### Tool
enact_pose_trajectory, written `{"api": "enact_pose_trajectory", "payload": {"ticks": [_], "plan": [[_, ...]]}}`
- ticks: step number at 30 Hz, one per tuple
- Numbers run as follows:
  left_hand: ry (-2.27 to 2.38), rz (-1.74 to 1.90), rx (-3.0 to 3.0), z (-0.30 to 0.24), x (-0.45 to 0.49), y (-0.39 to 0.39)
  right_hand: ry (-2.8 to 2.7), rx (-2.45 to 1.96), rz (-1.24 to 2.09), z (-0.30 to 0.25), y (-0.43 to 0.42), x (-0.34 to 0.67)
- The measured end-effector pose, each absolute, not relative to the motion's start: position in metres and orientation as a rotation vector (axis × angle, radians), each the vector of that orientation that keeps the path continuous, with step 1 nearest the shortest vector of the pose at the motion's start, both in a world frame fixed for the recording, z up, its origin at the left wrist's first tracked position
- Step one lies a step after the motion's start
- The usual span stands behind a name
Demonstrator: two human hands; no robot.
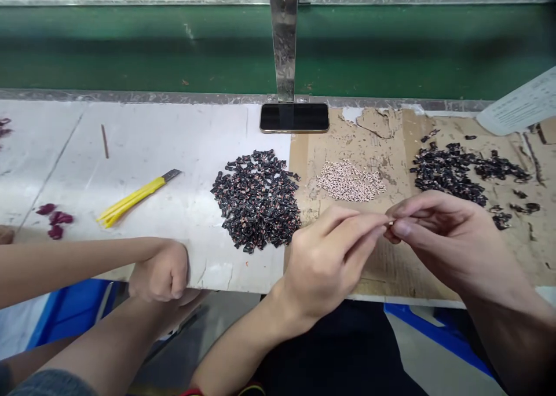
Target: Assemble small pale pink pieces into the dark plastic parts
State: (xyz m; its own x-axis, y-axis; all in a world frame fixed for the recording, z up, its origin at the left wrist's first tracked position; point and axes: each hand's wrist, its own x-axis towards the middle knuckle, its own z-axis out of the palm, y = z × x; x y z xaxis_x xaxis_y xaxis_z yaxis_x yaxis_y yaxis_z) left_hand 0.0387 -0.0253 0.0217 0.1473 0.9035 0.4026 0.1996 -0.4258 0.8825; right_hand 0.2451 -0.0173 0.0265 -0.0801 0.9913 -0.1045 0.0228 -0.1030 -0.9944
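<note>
My left hand (328,260) and my right hand (438,234) meet fingertip to fingertip just above the table's near edge. Both are pinched on one tiny part (390,224) that I cannot make out. Beyond my left hand lies a heap of small dark parts (257,199). A smaller heap of pale parts (350,181) sits behind the fingertips. A second spread of dark parts (456,170) lies past my right hand.
Another person's hands (160,275) rest at the table's near edge on the left. A yellow utility knife (138,197) lies beside several dark red pieces (55,216). A phone (294,117) lies flat below a metal post (284,37). Paper (519,103) at right.
</note>
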Motion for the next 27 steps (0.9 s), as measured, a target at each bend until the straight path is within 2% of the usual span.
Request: {"api": "enact_pose_trajectory", "payload": {"ticks": [7,12,16,27], "plan": [[1.022,1.227,1.942,0.015,0.034,-0.028,-1.28,-1.354,1.179,0.043,-0.028,0.231],[1.06,1.293,1.607,0.012,0.044,-0.037,-1.353,-1.308,1.142,0.038,-0.039,0.226],[1.048,1.119,1.302,0.018,0.043,-0.039,-1.468,-1.322,1.039,0.037,-0.041,0.225],[1.049,0.998,1.299,0.021,0.035,-0.041,-1.713,-1.245,0.85,0.037,-0.041,0.222]]}}
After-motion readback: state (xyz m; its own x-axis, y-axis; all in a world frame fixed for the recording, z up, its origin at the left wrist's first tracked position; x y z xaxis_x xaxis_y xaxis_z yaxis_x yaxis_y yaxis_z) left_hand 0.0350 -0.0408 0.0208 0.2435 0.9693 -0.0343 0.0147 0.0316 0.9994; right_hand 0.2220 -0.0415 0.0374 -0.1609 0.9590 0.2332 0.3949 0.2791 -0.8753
